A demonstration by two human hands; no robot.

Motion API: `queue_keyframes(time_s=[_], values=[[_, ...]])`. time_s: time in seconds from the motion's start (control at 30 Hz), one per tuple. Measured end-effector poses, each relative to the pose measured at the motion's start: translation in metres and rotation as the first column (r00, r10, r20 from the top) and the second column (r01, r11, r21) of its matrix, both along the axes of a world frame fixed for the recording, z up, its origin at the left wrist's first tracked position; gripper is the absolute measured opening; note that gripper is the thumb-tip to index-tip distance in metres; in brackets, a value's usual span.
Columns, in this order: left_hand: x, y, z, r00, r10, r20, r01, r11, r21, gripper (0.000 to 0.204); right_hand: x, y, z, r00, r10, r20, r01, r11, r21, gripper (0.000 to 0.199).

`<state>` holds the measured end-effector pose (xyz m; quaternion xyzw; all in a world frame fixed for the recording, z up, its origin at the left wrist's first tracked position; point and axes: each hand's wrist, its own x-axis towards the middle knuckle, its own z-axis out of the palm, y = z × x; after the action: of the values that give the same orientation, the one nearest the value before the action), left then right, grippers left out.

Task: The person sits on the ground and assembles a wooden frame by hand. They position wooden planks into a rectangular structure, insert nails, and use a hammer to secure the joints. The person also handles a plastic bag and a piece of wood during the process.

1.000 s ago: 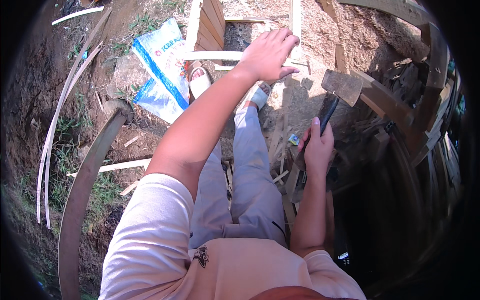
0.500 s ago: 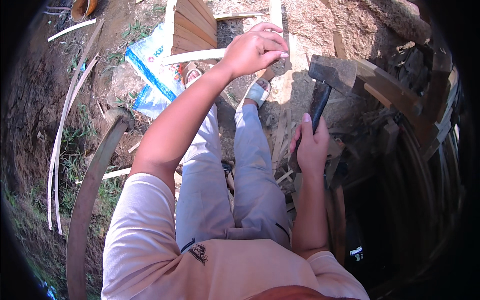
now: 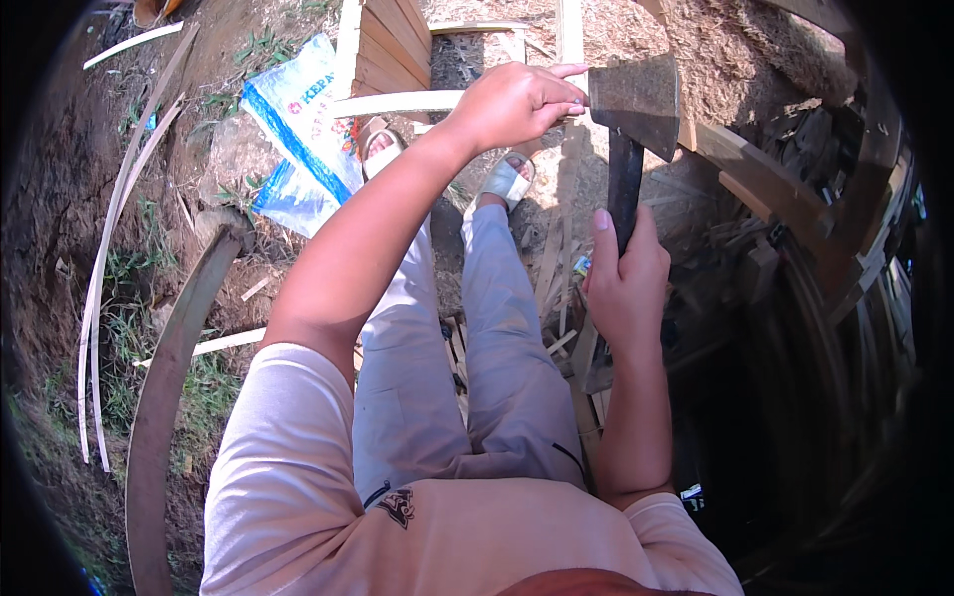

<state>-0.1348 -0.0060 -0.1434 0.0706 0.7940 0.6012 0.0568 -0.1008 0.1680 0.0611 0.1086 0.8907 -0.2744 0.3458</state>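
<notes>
I see the right hand (image 3: 624, 283) gripping a dark-handled hatchet (image 3: 636, 94); the left hand (image 3: 517, 99) clasps a pale wooden strip (image 3: 397, 102) just beside its blade.

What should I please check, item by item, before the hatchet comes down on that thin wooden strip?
1. Right hand wrapped around the dark hatchet handle: ok.
2. Left hand grip on the pale thin wooden strip: ok.
3. Left fingertips clear of the grey metal hatchet head: not ok, they lie right beside it.
4. Sandalled feet out of the blade's path: cannot tell, they sit just below.
5. Strip resting steady on a support: cannot tell.
</notes>
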Motion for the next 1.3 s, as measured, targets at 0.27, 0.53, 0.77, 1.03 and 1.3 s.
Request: queue_keyframes(time_s=[0.27, 0.53, 0.77, 1.03, 1.3], values=[[0.002, 0.001, -0.013, 0.995, 0.005, -0.096, -0.005, 1.0, -0.005, 0.011, -0.002, -0.016, 0.012, 1.0, 0.014, 0.025, -0.016, 0.997, 0.077, 0.03], [0.001, -0.007, -0.006, 0.994, -0.096, 0.049, 0.1, 0.991, -0.092, 0.012, 0.004, -0.015, -0.003, 0.98, 0.196, 0.021, -0.196, 0.964, 0.18, 0.03], [0.002, 0.0, -0.019, 0.998, 0.022, -0.064, -0.018, 0.997, 0.069, 0.012, 0.015, -0.014, 0.008, 0.992, 0.028, -0.123, -0.02, 0.998, 0.063, 0.029], [0.009, -0.001, -0.013, 0.999, 0.008, -0.051, -0.003, 0.996, 0.092, 0.013, 0.025, -0.016, 0.012, 0.999, -0.029, -0.041, 0.032, 0.997, 0.066, 0.027], [0.003, -0.007, 0.001, 0.983, -0.086, 0.162, 0.105, 0.988, -0.109, 0.014, 0.029, -0.012, -0.002, 0.996, 0.086, 0.036, -0.09, 0.984, 0.152, 0.03]])
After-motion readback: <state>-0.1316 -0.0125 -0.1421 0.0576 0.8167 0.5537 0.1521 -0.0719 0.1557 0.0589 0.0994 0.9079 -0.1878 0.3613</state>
